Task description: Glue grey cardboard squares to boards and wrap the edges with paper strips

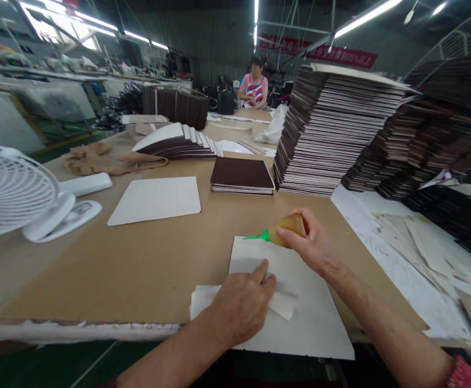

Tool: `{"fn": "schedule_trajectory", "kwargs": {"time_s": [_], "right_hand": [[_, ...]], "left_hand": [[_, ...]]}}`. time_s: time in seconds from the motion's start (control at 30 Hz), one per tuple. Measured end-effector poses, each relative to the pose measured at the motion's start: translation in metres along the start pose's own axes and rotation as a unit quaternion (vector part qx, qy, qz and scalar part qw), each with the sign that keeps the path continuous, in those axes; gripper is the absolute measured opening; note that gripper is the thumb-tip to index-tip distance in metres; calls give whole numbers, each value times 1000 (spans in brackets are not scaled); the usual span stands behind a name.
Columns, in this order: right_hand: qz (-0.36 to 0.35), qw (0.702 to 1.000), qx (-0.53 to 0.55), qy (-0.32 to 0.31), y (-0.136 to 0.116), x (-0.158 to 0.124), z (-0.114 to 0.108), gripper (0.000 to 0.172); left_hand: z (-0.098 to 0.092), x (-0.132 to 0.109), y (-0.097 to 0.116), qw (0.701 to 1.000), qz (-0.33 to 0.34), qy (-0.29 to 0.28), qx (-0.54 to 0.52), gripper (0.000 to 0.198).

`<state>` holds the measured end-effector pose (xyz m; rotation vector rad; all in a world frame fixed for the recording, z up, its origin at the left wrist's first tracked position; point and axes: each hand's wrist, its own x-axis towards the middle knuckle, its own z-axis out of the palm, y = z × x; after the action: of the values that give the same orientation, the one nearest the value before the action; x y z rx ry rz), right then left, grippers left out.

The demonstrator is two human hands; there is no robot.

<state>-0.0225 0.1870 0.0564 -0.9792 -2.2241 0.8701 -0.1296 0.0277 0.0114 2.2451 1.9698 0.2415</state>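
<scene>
My right hand (pixel 310 242) is wrapped round a squeeze bottle (pixel 287 229) of amber liquid, tipped sideways. Its thin green nozzle (pixel 257 236) points left, at the far edge of a white board (pixel 308 318). The board lies on the table before me, and its near edge reaches past the table's edge. My left hand (pixel 243 304) rests on the board's left part, index finger stretched forward and the other fingers curled under. A folded white piece of thin cloth or paper (pixel 205 299) sticks out on both sides beneath that hand; the fingers gripping it are partly hidden.
Ahead lie a short stack of dark brown boards (pixel 241 173) and a single white panel (pixel 157 199). A tall board stack (pixel 336 129) rises at right. At left stand a white fan (pixel 13 194) and a tan cloth (pixel 98 157). A person (pixel 254 86) works at the far end.
</scene>
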Motion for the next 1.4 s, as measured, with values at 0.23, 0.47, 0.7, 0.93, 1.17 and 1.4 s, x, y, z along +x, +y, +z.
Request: {"fn": "schedule_trajectory", "kwargs": {"time_s": [0.23, 0.47, 0.7, 0.93, 1.17, 1.4], "right_hand": [[-95, 992, -77, -25, -12, 11, 14, 29], [-170, 977, -115, -60, -21, 24, 13, 23], [-252, 942, -201, -98, -46, 35, 13, 19], [-254, 933, -231, -103, -58, 44, 15, 17], [-246, 936, -231, -100, -61, 46, 15, 15], [-226, 946, -212, -91, -54, 42, 13, 17]], "left_hand": [[-1, -1, -2, 1000, 7, -7, -13, 34], [0, -1, -3, 1000, 10, -3, -21, 34], [0, 0, -2, 1000, -2, -18, -19, 39], [-2, 0, -1, 1000, 0, -22, -18, 41], [-3, 0, 1, 1000, -9, -11, -24, 37], [1, -1, -1, 1000, 2, 9, -18, 38]]}}
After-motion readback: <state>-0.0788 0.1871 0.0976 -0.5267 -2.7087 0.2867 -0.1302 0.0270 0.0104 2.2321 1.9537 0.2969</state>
